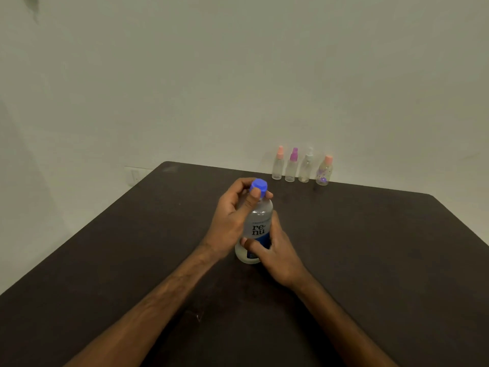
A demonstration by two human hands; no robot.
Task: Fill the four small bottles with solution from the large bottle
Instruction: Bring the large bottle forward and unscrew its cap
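The large white solution bottle (pixel 258 223) stands upright in the middle of the dark table (pixel 370 247). Its blue cap (pixel 259 186) is on, and my left hand (pixel 234 215) pinches that cap with thumb and fingers. My right hand (pixel 275 250) grips the lower body of the bottle. Far back by the wall stands a row of small clear bottles, all capped: one with a peach sprayer (pixel 277 165), one with a magenta sprayer (pixel 291 166), one with a clear sprayer (pixel 305 166), and a rounder one with a peach cap and purple flowers (pixel 324 172).
A pale wall (pixel 238 75) rises right behind the table's far edge. A white wall socket (pixel 136 176) shows past the table's far left corner. The table edge runs diagonally on both left and right sides.
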